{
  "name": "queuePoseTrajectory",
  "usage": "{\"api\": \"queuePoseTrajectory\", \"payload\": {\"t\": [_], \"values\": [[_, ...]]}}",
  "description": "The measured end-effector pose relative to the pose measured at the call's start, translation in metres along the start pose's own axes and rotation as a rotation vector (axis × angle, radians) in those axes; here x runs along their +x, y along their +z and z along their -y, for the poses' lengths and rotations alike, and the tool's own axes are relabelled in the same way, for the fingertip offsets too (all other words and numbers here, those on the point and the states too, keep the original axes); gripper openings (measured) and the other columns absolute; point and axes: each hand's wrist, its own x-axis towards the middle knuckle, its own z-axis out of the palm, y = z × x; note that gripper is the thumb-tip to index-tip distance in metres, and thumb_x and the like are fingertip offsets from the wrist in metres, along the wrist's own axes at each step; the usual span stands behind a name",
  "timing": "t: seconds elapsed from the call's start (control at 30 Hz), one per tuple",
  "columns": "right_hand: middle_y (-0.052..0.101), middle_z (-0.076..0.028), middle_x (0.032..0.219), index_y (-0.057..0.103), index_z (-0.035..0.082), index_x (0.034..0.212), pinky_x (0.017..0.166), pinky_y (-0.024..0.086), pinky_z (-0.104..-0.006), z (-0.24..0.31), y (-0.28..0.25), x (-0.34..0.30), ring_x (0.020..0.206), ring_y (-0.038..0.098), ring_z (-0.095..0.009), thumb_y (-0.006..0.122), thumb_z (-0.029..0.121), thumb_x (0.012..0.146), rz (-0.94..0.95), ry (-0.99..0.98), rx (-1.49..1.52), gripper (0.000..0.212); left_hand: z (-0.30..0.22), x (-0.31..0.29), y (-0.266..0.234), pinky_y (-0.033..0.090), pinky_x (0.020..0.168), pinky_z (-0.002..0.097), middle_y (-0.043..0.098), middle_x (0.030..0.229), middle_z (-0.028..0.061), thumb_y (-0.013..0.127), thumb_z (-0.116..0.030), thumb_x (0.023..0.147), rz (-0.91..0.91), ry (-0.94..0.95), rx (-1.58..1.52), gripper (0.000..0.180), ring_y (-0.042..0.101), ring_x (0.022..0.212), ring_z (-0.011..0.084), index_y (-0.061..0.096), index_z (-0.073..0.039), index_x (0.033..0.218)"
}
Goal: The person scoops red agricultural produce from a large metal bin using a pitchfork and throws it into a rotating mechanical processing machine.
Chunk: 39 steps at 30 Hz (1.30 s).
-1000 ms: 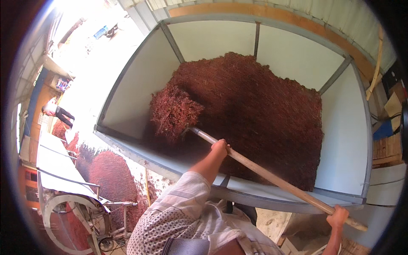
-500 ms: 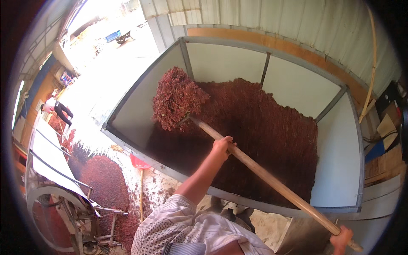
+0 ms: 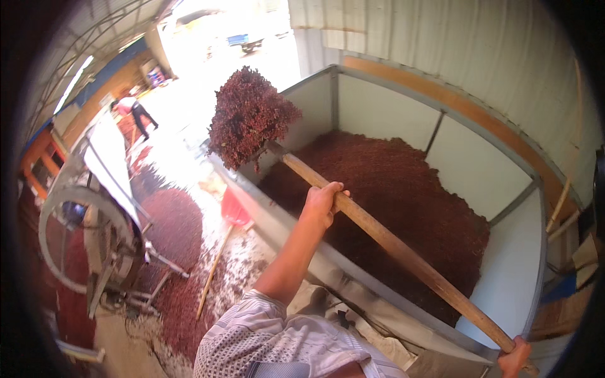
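Long-handled tool (image 3: 392, 243), its head hidden under dark-red clump (image 3: 249, 116)

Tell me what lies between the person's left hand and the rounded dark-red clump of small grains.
A short stretch of round brown wooden handle lies between left hand and clump in the head view.

Daylight glare washes out doorway (image 3: 205, 60); reddish heap (image 3: 378, 179) in bin (image 3: 384, 110) dim; fisheye bends edges; corners black.

shirt (image 3: 328, 340): pale, creased, faintly striped
left sleeve (image 3: 239, 331): short, striped near the cuff, dotted with small dark squares
band (image 3: 277, 370): blue-grey, woven-looking
left hand (image 3: 322, 203): bare
right hand (image 3: 515, 358): bare
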Motion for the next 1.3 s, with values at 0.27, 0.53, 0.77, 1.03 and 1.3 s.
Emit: {"api": "queuePoseTrajectory", "payload": {"t": [0.27,0.53,0.77,1.03,1.3], "values": [[0.059,-0.01,0.063,0.06,0.011,0.072,0.053,0.046,-0.0411,-0.025,0.06,0.061,0.057,0.057,-0.031,0.065,0.026,0.07,0.085,-0.524,-0.217,0.016,0.004,-0.077,-0.095,0.029,0.036,0.0249,0.062,0.064,0.0114,0.058,-0.008,0.076,-0.293,0.163,0.034,0.01,0.046,0.041,0.0123,0.057,0.0,0.07],[0.06,-0.011,0.07,0.059,0.011,0.076,0.057,0.046,-0.0404,0.048,0.075,0.114,0.064,0.059,-0.031,0.063,0.025,0.074,0.49,-0.558,-0.029,0.015,0.055,-0.142,-0.215,0.04,0.038,0.0292,0.06,0.064,0.0169,0.059,-0.007,0.074,-0.639,0.108,-0.195,0.015,0.052,0.044,0.0199,0.055,0.008,0.076],[0.062,-0.013,0.078,0.06,0.009,0.085,0.061,0.047,-0.0395,0.191,0.04,0.12,0.071,0.06,-0.031,0.063,0.026,0.075,0.672,-0.602,-0.05,0.019,0.083,-0.182,-0.327,0.039,0.038,0.0286,0.059,0.062,0.0141,0.059,-0.007,0.074,-0.866,0.048,-0.345,0.012,0.053,0.045,0.019,0.056,0.005,0.075],[0.064,-0.014,0.086,0.061,0.007,0.095,0.066,0.047,-0.0385,0.338,0.02,0.092,0.079,0.061,-0.031,0.063,0.026,0.076,0.923,-0.578,0.069,0.027,0.016,-0.244,-0.447,0.049,0.05,0.0336,0.059,0.074,0.0172,0.06,-0.004,0.071,-1.007,0.077,-0.355,0.022,0.06,0.061,0.0243,0.052,0.01,0.087],[0.063,-0.016,0.078,0.063,0.007,0.093,0.061,0.046,-0.0355,0.491,0.032,-0.032,0.07,0.062,-0.027,0.064,0.019,0.074,0.665,-1.241,0.128,0.022,-0.164,-0.311,-0.491,0.053,0.056,0.0343,0.056,0.066,0.0121,0.061,-0.007,0.077,-1.264,0.421,-0.287,0.016,0.059,0.058,0.0207,0.049,0.003,0.081]]}}
